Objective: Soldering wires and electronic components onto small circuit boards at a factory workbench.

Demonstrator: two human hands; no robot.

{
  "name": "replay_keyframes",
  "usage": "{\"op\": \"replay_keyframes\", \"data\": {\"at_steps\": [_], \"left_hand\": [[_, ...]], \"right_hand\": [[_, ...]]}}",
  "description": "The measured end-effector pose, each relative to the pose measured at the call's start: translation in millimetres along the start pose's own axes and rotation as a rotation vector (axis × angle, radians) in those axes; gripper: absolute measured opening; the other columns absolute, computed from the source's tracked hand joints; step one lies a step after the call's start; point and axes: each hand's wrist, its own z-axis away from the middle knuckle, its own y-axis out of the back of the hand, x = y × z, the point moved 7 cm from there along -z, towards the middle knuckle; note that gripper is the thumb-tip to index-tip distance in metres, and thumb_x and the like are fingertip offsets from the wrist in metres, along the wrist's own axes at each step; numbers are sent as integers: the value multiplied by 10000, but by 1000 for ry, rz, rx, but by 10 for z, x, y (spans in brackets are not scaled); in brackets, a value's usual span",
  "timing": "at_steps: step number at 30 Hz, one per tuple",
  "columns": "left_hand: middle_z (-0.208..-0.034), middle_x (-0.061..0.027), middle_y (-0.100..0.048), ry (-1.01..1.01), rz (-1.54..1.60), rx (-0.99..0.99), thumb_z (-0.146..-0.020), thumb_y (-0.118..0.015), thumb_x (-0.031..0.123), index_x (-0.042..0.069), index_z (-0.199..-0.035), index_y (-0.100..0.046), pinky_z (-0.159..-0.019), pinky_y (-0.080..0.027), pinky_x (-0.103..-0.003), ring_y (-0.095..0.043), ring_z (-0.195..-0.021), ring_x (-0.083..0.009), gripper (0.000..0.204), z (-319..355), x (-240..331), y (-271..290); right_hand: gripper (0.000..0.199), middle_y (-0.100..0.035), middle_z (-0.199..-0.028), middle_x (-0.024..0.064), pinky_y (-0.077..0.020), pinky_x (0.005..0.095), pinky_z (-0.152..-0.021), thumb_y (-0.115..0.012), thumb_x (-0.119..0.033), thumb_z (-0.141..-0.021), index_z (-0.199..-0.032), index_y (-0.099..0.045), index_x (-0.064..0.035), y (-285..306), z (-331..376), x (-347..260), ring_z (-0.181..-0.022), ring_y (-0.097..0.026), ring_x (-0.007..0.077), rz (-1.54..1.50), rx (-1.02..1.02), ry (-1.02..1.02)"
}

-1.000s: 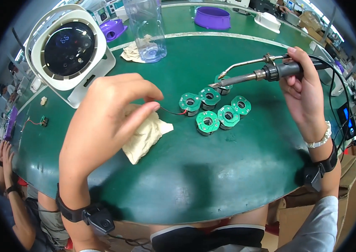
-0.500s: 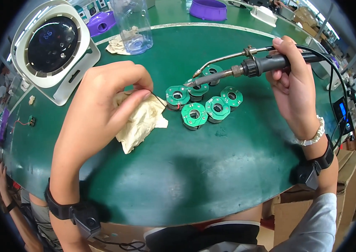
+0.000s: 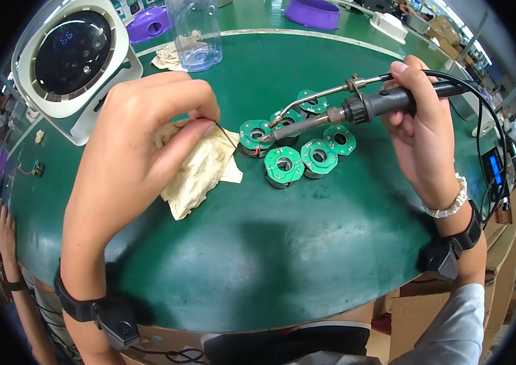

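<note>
My left hand (image 3: 148, 128) pinches a thin dark wire (image 3: 227, 136) between thumb and forefinger. The wire runs to the leftmost green ring-shaped circuit board (image 3: 247, 130), near a short red lead at its lower edge. In my right hand (image 3: 425, 134) is a black soldering iron (image 3: 386, 103), its tip at the right side of that board; whether it touches, I cannot tell. A thin bent metal tube (image 3: 312, 97) is clamped along the iron, ending close to the tip. Several similar ring boards (image 3: 320, 146) on dark round bases stand clustered behind and to the right.
A crumpled cream cloth (image 3: 194, 173) lies under my left hand. Behind stand a white device with a round black face (image 3: 74, 52), a clear plastic container (image 3: 200, 48) and a purple ring (image 3: 312, 13). A blue-lit control box (image 3: 494, 173) is at right. Another person's hand (image 3: 5, 231) rests at far left.
The iron's tip has moved left and down, from between two boards onto the leftmost board's right side. My left hand still pinches the wire. The whole view has shifted slightly.
</note>
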Motion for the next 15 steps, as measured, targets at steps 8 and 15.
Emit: {"op": "replay_keyframes", "data": {"at_steps": [8,15], "left_hand": [[-658,-65,-516,4,-8,13,-659,-568,-29,-23,-724,-540,-472,-295,-241,-421,-544,-136,71,-3,-5,24],[-653,-56,-519,12,-40,11,-651,-576,-20,-15,-723,-543,-469,-285,-241,-403,-532,-130,79,-8,20,46]], "right_hand": [[220,-428,-569,-34,-251,157,-401,-580,-187,-789,-630,-452,-106,-29,5,-15,-450,-405,24,22,-27,-11],[224,-428,-577,-34,-253,157,-406,-581,-193,-792,-632,-448,-109,-41,13,-47,-462,-406,22,40,-41,-12]]}}
